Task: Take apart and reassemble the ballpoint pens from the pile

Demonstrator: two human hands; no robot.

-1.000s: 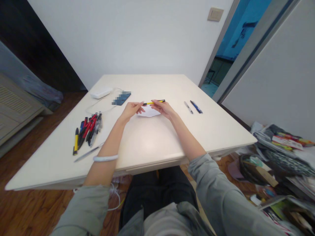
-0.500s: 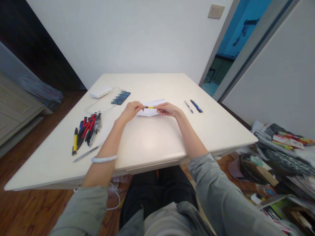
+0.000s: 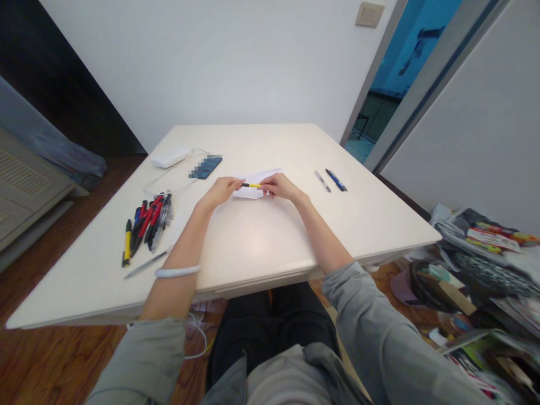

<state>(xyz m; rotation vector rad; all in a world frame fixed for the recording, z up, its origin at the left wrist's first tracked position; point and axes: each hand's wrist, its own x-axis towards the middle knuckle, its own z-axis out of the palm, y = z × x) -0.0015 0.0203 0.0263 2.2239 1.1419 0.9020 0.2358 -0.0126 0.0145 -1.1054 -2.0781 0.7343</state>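
Observation:
Both my hands meet over the middle of the cream table (image 3: 253,247). My left hand (image 3: 221,190) pinches the dark end of a yellow pen (image 3: 252,185). My right hand (image 3: 280,187) is closed round the other end of the same pen, hiding most of its length. A small white sheet of paper (image 3: 257,183) lies on the table under and just behind the pen and my fingers.
A heap of several red, black, blue and yellow pens (image 3: 145,225) lies at the left, with one grey pen (image 3: 147,262) near the front edge. Two pens (image 3: 330,180) lie at the right. A phone (image 3: 206,166), white charger (image 3: 169,158) and cable sit far left. Clutter (image 3: 476,253) fills the floor at right.
The pen was held up mostly in my right hand; it now lies level between both hands, lower over the paper, with my right hand slid along it so less yellow shows.

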